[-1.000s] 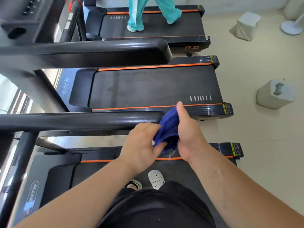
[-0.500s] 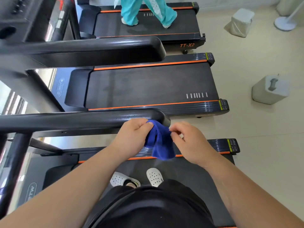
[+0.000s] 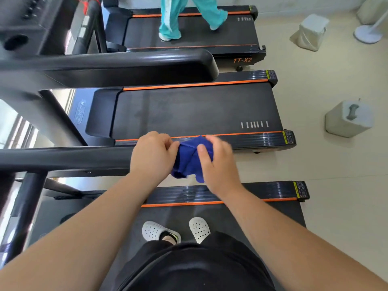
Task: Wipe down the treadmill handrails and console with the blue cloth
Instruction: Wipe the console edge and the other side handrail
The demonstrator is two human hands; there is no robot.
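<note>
Treadmill (image 3: 262, 217): black deck with orange trim, person standing on the belt.
Handrail (image 3: 63, 158): black bar, its end hidden behind the left hand.
Left hand (image 3: 153, 154): fingers curled, pinching the cloth's left edge.
Right hand (image 3: 218, 166): thumb and fingers gripping the cloth's right side.
Blue cloth (image 3: 188, 158): bunched between both hands at the rail's end.

Far treadmill (image 3: 189, 32): sitting at twelve o'clock, person in teal trousers (image 3: 170, 17) walking on it.
Wrapped block (image 3: 312, 31): resting on the floor at one o'clock.
Grey block (image 3: 348, 118): sitting at three o'clock.
White clogs (image 3: 159, 231): standing at six o'clock.
</note>
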